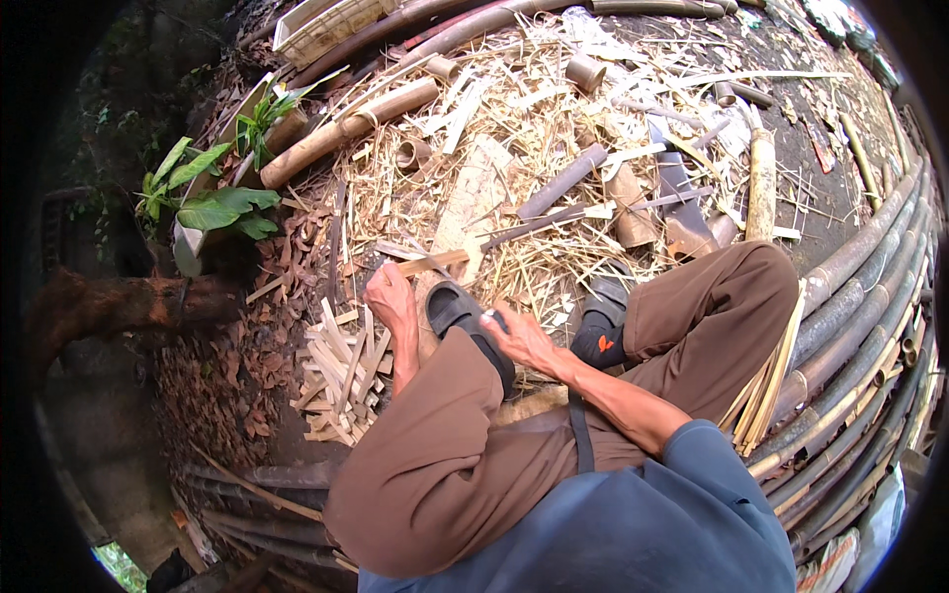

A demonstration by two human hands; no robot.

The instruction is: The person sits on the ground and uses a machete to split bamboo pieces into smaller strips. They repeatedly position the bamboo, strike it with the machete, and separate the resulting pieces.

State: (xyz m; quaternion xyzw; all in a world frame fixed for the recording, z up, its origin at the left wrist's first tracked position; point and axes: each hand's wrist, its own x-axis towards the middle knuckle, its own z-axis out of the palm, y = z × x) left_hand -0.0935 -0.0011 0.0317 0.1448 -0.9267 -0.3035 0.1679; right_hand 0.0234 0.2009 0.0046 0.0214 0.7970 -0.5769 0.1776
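I sit with brown trousers and dark sandals (457,314) over a litter of bamboo shavings. My left hand (391,298) is closed on a short flat bamboo slat (433,263), which points right above a worn wooden block (471,203). My right hand (521,339) hovers just above my left knee, its fingers pinching a small white stick-like thing (486,315); what it is cannot be told. The two hands are a short way apart.
A heap of cut bamboo slats (341,376) lies left of my knee. Long bamboo poles (860,316) curve along the right, with a bundle of thin strips (766,390) leaning by my right leg. Bamboo tubes (346,127), a leafy plant (213,203) and a white crate (321,25) lie beyond.
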